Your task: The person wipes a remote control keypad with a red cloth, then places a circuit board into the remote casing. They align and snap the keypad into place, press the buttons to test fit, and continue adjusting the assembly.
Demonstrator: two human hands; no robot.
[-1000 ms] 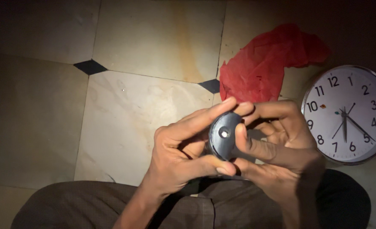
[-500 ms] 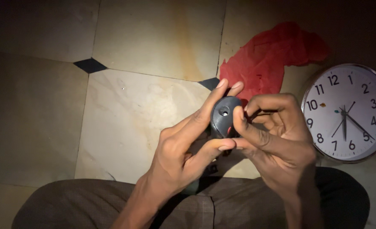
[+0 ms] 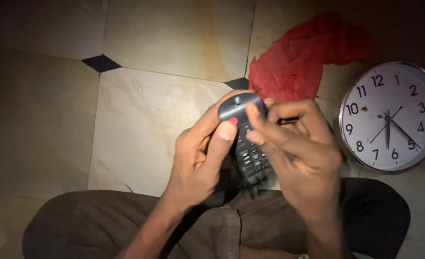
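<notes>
Remote control (image 3: 247, 144), dark with rows of small keys on its face, was held between both hands above the person's lap, over the edge of a pale floor tile (image 3: 140, 120). Its rounded top end pointed away from the person, and the key face was turned upward toward the camera.

Left hand (image 3: 200, 158) gripped the remote from its left side. The fingers were curled around the body, the forefinger lay along the upper edge toward the rounded top, and the thumb, with a red-painted nail, pressed against the left edge near the upper keys. This hand was closed firmly on the remote.

Right hand (image 3: 299, 148) covered the right side of the remote. Its thumb rested on the face just below the rounded top, and the remaining fingers were folded over the right edge. A thin dark item showed between these fingers; its kind could not be determined. The lower end of the remote was blurred.

Crumpled red cloth (image 3: 303, 57) lay on the floor just beyond the hands. A round wall clock (image 3: 392, 117) with a white face and a silver rim lay flat on the floor near the right hand. Dark brown trousers (image 3: 102, 220) covered the folded legs below.
</notes>
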